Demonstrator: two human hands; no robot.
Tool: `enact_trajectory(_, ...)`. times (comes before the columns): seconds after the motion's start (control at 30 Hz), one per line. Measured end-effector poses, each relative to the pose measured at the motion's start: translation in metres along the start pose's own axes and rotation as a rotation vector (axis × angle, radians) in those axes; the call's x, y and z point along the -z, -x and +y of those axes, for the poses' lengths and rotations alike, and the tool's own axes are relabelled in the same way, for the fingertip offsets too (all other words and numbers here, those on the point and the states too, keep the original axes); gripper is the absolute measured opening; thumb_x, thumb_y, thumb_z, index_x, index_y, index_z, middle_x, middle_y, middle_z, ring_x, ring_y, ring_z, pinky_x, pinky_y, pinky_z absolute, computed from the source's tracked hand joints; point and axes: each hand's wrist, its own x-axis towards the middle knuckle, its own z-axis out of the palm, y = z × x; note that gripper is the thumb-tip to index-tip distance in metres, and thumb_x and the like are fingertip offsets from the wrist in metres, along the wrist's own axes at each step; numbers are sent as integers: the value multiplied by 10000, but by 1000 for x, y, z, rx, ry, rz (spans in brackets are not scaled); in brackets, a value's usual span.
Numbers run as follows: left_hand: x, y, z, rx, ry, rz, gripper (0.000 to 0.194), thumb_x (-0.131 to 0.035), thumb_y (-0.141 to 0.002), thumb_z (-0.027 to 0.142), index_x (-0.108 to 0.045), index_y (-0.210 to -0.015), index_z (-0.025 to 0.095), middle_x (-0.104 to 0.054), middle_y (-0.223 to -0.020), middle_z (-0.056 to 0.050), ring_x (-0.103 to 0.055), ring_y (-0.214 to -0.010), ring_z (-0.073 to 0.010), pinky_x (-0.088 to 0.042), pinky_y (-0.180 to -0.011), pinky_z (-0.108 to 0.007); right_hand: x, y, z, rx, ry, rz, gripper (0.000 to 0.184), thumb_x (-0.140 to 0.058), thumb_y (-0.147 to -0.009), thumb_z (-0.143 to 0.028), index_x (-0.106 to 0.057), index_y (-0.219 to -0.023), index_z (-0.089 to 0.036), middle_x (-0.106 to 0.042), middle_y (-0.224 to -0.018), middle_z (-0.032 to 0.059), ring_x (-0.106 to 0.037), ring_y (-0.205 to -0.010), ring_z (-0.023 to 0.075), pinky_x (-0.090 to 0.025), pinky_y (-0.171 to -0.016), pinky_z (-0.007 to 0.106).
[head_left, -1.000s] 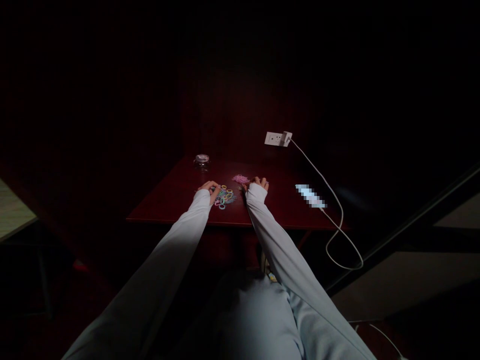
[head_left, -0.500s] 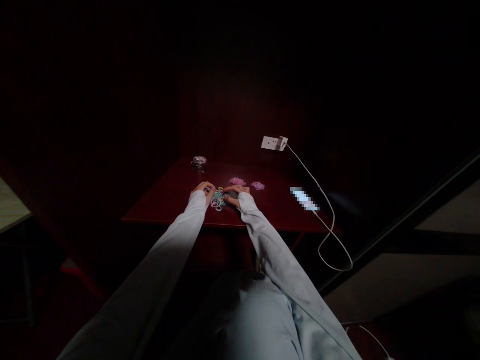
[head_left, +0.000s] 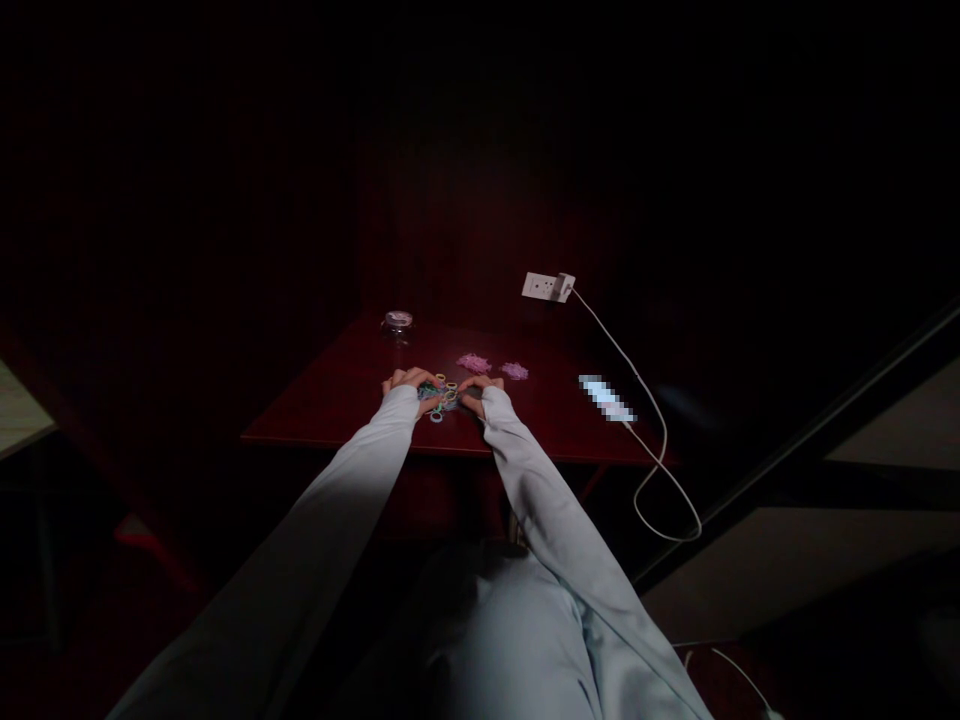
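Note:
A small pile of multicoloured elastic hair ties lies on the dark red table between my hands. My left hand curves over the pile's left side, its fingers and thumb apart and touching the ties. At the right edge of the pile is my right hand, index finger and thumb apart, with no tie visible between them. Just beyond it sit a pink heap of hair ties and a purple heap of hair ties.
A clear jar with a pale lid stands at the table's back left. On the right lies a blurred-out phone, its white cable running to a charger in the wall socket. The table's front edge is near my forearms.
My left hand has spread its fingers over the pile and shifted slightly right. My right thumb and finger have drawn back a little from the ties. Some ties in the pile have shifted.

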Motion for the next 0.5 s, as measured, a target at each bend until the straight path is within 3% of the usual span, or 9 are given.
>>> enact_trajectory(0.5, 0, 1, 2, 2, 44, 30, 194, -694, -832, 159, -794, -927, 295, -785, -1199, 17, -587, -1176, -289, -375, -1025, -449, 4, 5, 0, 47, 128, -86, 84, -796, -848, -322, -825, -913, -278, -739, -1077, 54, -536, -1153, 271, -450, -1004, 370)
